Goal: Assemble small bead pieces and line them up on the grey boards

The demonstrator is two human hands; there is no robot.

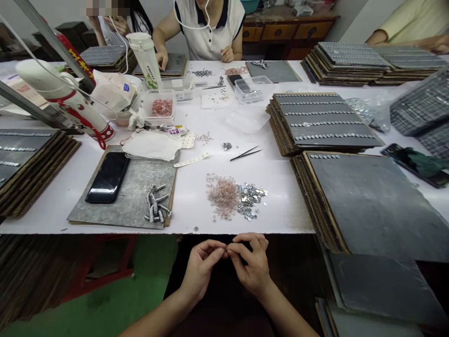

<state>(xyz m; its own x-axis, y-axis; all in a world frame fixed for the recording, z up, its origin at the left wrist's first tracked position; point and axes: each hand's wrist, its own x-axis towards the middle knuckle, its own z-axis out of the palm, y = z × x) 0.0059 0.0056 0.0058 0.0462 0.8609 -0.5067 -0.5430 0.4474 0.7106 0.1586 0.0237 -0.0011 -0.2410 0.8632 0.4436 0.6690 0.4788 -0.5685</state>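
Note:
Just below the table's front edge, my left hand [204, 264] and my right hand [251, 261] meet at the fingertips. Thumb and forefinger are pinched on both hands, and whatever sits between them is too small to make out. On the table beyond them lies a heap of small pinkish clear rings [224, 196]. Touching it on the right is a spread of small silver metal discs [251, 199]. Black tweezers [245, 153] rest farther back beside a little dark metal cluster [227, 146]. Short silver stacked rolls [156, 206] lie on a grey board [135, 187] at the left.
A black phone [108, 177] lies on the grey board. Stacked boards with rows of discs [322, 119] and a barer board stack [379, 201] stand on the right. A white bottle [65, 100] leans at the left. Across the table sits a person [213, 32] with hands at work.

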